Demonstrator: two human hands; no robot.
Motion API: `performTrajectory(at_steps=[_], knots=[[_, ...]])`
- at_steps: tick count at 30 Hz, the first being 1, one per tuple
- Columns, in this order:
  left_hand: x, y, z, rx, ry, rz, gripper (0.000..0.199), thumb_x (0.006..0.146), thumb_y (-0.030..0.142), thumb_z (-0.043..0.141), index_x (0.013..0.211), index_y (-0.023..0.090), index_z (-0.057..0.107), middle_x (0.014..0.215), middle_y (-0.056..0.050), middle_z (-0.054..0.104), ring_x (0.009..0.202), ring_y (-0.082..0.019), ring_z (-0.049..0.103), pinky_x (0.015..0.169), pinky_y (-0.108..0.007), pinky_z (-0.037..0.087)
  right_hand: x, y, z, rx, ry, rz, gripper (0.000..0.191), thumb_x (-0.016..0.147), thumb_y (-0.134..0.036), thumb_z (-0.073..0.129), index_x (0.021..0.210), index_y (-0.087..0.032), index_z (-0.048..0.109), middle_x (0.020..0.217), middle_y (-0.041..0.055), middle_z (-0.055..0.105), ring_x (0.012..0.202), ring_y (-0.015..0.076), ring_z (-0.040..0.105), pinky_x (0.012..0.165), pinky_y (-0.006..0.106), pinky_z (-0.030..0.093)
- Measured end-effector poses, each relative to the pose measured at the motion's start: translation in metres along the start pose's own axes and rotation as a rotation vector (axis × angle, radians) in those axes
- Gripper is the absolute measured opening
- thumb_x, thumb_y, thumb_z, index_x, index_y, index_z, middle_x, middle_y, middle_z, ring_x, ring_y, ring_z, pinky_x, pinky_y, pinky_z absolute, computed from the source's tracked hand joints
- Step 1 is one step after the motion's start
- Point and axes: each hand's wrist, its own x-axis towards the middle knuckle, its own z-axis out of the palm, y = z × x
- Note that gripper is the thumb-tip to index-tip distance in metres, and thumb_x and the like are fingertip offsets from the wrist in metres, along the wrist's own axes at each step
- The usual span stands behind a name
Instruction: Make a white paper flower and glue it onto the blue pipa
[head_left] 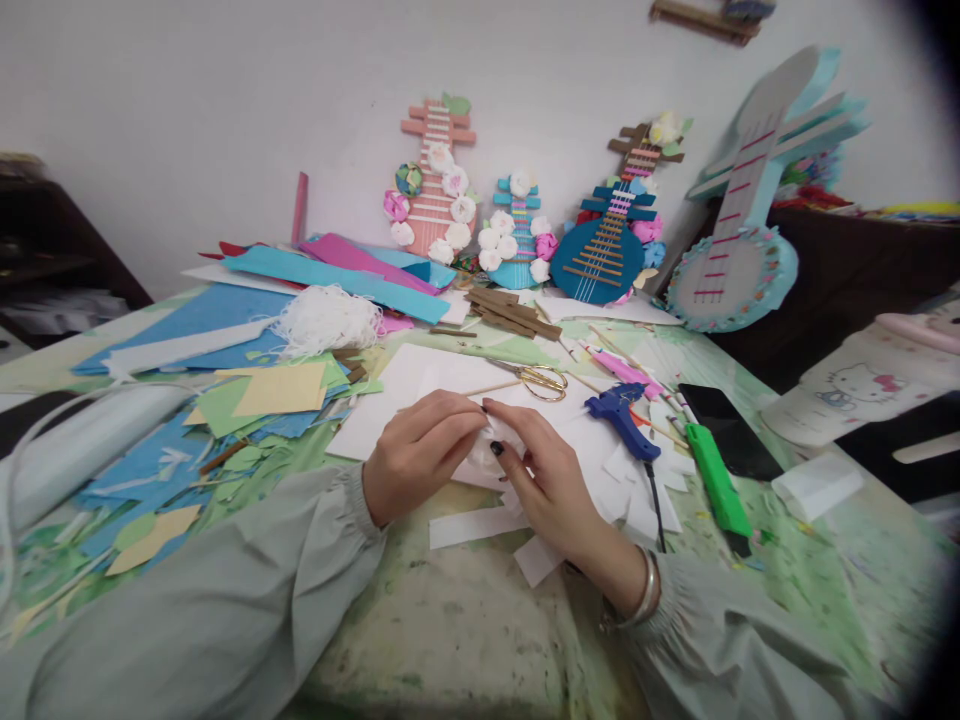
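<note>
Both hands meet over white paper sheets (412, 390) at the middle of the table. Between them is a crumpled piece of white paper (487, 455), partly hidden by the fingers. My left hand (427, 450) is closed on its left side, fingers bent and fingertips together at the top. My right hand (544, 470) pinches it from the right with thumb and forefinger. Under and beside the right hand lie loose white paper strips (472, 527). Gold-handled scissors (544, 382) rest just beyond the hands, and a blue glue gun (622, 415) lies to the right.
Paper scraps (281, 390) and a tangle of white string (330, 320) cover the left side. At the right are a green cutter (716, 480), a black phone (727, 430) and a white cup (870, 380). Several decorated paper instruments, including a blue one (592, 255), lean along the wall.
</note>
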Motion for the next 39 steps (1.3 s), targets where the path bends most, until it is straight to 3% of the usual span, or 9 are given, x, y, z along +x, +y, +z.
performTrajectory(at_steps=[5, 8, 11, 15, 18, 26, 31, 39], knots=[[0.002, -0.001, 0.000, 0.056, -0.011, 0.014, 0.018, 0.082, 0.006, 0.056, 0.095, 0.018, 0.057, 0.086, -0.006, 0.065, 0.082, -0.015, 0.059, 0.074, -0.029, 0.052, -0.001, -0.002, 0.001, 0.022, -0.020, 0.033, 0.042, 0.092, -0.014, 0.043, 0.132, -0.024, 0.046, 0.125, 0.0072, 0.056, 0.112, 0.0182, 0.053, 0.094, 0.035, 0.046], [0.004, -0.002, 0.000, 0.066, -0.018, -0.014, 0.016, 0.081, 0.006, 0.056, 0.093, 0.018, 0.055, 0.083, -0.005, 0.064, 0.080, -0.016, 0.057, 0.074, -0.031, 0.050, -0.002, -0.005, 0.000, 0.119, -0.020, 0.166, 0.046, 0.090, -0.021, 0.048, 0.135, -0.025, 0.042, 0.130, 0.0071, 0.053, 0.111, 0.0212, 0.054, 0.090, 0.037, 0.048], [0.006, -0.002, -0.002, 0.006, 0.002, -0.073, 0.018, 0.080, 0.004, 0.055, 0.090, 0.018, 0.052, 0.080, -0.003, 0.062, 0.079, -0.016, 0.056, 0.073, -0.031, 0.049, -0.003, -0.006, 0.000, 0.451, -0.034, 0.350, 0.052, 0.086, -0.027, 0.055, 0.135, -0.029, 0.040, 0.136, 0.0060, 0.047, 0.111, 0.0234, 0.055, 0.083, 0.037, 0.052], [0.009, 0.001, -0.004, -0.091, 0.036, -0.145, 0.020, 0.079, 0.003, 0.055, 0.082, 0.019, 0.045, 0.079, -0.002, 0.062, 0.079, -0.014, 0.056, 0.073, -0.029, 0.047, 0.001, -0.007, 0.000, 1.060, -0.140, 0.512, 0.048, 0.086, -0.038, 0.053, 0.132, -0.030, 0.040, 0.120, 0.0076, 0.057, 0.090, 0.0233, 0.066, 0.072, 0.041, 0.056], [0.010, 0.005, -0.006, -0.132, 0.027, -0.159, 0.024, 0.080, 0.003, 0.055, 0.077, 0.021, 0.038, 0.080, -0.002, 0.063, 0.080, -0.014, 0.056, 0.074, -0.029, 0.046, 0.005, -0.008, -0.003, 1.266, -0.211, 0.574, 0.048, 0.086, -0.047, 0.053, 0.127, -0.026, 0.043, 0.113, 0.0086, 0.061, 0.083, 0.0226, 0.068, 0.070, 0.041, 0.056], [0.008, 0.015, -0.007, -0.224, -0.009, -0.127, 0.032, 0.079, 0.000, 0.054, 0.071, 0.021, 0.031, 0.078, -0.002, 0.063, 0.088, -0.016, 0.055, 0.084, -0.038, 0.047, 0.003, -0.011, -0.007, 1.336, -0.284, 0.560, 0.044, 0.089, -0.040, 0.051, 0.130, -0.028, 0.044, 0.113, 0.0056, 0.061, 0.091, 0.0213, 0.066, 0.069, 0.037, 0.058], [0.007, 0.017, -0.004, -0.237, -0.021, -0.073, 0.034, 0.078, -0.002, 0.057, 0.071, 0.022, 0.033, 0.080, -0.001, 0.067, 0.090, -0.015, 0.059, 0.081, -0.035, 0.049, 0.000, -0.008, -0.003, 1.364, -0.290, 0.583, 0.034, 0.091, -0.037, 0.048, 0.122, -0.022, 0.053, 0.102, 0.0056, 0.065, 0.087, 0.0212, 0.067, 0.069, 0.038, 0.058], [0.005, 0.012, -0.004, -0.264, -0.074, 0.073, 0.020, 0.084, 0.003, 0.053, 0.078, 0.019, 0.044, 0.090, -0.007, 0.068, 0.100, -0.019, 0.060, 0.080, -0.035, 0.050, 0.001, -0.008, 0.000, 1.360, -0.226, 0.553, 0.029, 0.093, -0.029, 0.043, 0.117, -0.019, 0.057, 0.089, 0.0046, 0.068, 0.079, 0.0165, 0.065, 0.067, 0.030, 0.055]])
